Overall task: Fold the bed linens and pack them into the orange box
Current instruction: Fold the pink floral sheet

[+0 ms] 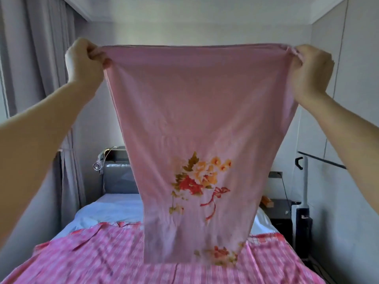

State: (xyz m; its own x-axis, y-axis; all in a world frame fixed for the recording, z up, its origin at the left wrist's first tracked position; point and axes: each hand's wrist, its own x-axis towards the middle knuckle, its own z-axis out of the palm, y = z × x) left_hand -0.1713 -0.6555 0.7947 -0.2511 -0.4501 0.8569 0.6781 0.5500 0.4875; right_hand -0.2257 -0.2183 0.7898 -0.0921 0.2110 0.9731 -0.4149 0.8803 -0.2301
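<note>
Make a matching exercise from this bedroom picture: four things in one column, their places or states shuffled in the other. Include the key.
Things
1. floral pillowcase
2. pink striped sheet
3. grey curtain
4. stick vacuum

Places or states
A. stands upright at the far right
B. held up in the air by the left hand and the right hand
C. hangs at the left
D. spread over the bed

Pairs: 1-B, 2-D, 3-C, 4-A

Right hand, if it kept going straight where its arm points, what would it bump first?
Probably nothing close. The right hand, gripping the pink floral pillowcase, points up and forward; the way looks free until the back wall, though depth is hard to judge.
</note>
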